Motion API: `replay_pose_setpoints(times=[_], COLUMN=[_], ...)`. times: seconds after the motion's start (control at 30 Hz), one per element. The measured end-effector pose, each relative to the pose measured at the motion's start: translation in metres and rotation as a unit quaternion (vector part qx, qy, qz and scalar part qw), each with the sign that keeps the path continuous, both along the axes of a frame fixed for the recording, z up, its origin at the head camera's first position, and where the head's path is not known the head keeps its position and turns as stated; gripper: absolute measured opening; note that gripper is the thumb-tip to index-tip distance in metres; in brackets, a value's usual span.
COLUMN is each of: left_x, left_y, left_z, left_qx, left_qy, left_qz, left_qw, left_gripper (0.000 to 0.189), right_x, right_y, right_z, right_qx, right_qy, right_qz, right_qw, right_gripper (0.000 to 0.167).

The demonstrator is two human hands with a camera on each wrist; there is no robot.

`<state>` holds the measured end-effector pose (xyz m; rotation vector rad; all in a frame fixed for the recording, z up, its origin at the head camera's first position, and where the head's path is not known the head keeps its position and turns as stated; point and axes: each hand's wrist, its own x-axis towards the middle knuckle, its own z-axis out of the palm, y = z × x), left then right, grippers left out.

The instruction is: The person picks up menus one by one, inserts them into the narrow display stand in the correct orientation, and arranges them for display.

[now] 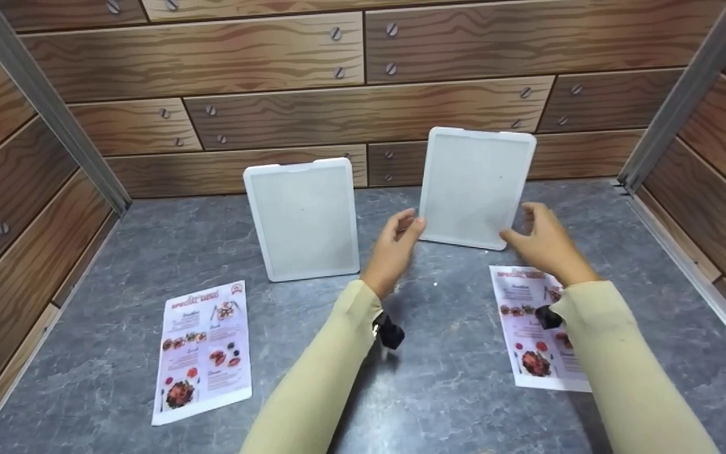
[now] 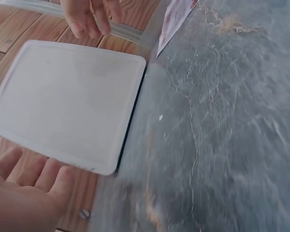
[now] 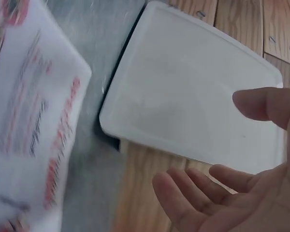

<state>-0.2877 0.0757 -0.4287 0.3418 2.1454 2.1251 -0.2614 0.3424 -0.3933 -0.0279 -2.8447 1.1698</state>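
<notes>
Two white rectangular frames with raised rims stand upright on the grey table: the left frame [image 1: 303, 221] and the right frame [image 1: 476, 189]. My left hand [image 1: 394, 249] is beside the right frame's left edge, fingers loosely bent. In the left wrist view a small gap shows between these fingers [image 2: 50, 179] and the frame [image 2: 70, 104]. My right hand [image 1: 549, 243] is at the same frame's lower right, thumb and fingers spread. From the right wrist, the thumb [image 3: 266, 104] passes in front of the frame's face [image 3: 183, 92] and the fingers lie past its edge. Neither hand visibly grips it.
One printed menu sheet [image 1: 205, 353] lies on the table at the left. Another menu sheet [image 1: 527, 334] lies at the right, partly under the right sleeve [image 1: 615, 353] in view. Wood-patterned walls [image 1: 275, 57] with metal corner posts enclose the table [image 1: 438, 403].
</notes>
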Motion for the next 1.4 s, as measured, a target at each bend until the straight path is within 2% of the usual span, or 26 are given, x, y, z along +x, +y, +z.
replay_pose_setpoints(times=[0.1, 0.27, 0.5, 0.63, 0.9, 1.1, 1.3, 1.4], left_x=[-0.006, -0.014, -0.022, -0.027, -0.037, -0.033, -0.024, -0.018], left_y=[0.006, 0.014, 0.022, 0.024, 0.023, 0.019, 0.015, 0.012], left_z=[-0.001, 0.0, 0.005, 0.007, 0.0, -0.001, 0.003, 0.004], left_qx=[0.008, -0.021, -0.057, -0.08, -0.1, -0.1, -0.09, -0.093], left_qy=[-0.014, -0.016, -0.026, -0.019, -0.024, -0.031, -0.027, -0.021], left_qz=[-0.002, -0.001, 0.008, 0.01, -0.012, -0.013, -0.012, -0.002], left_qw=[0.9999, 0.9996, 0.998, 0.9966, 0.9946, 0.9944, 0.9955, 0.9955], left_gripper=[0.064, 0.07, 0.08, 0.083, 0.083, 0.083, 0.086, 0.088], right_x=[-0.003, -0.006, -0.008, -0.009, -0.011, -0.011, -0.009, -0.009], right_y=[0.002, 0.001, -0.004, -0.005, -0.004, -0.005, -0.005, -0.008], right_z=[-0.005, -0.012, -0.018, -0.02, -0.024, -0.027, -0.029, -0.029], right_qx=[-0.045, -0.082, -0.108, -0.112, -0.131, -0.147, -0.153, -0.155], right_qy=[-0.026, -0.031, 0.0, 0.015, 0.026, 0.033, 0.032, 0.032], right_qz=[0.005, 0.002, -0.025, -0.034, -0.034, -0.03, -0.022, -0.018], right_qw=[0.9986, 0.9961, 0.9939, 0.993, 0.9904, 0.9882, 0.9875, 0.9872], right_gripper=[0.08, 0.081, 0.071, 0.067, 0.064, 0.061, 0.061, 0.06])
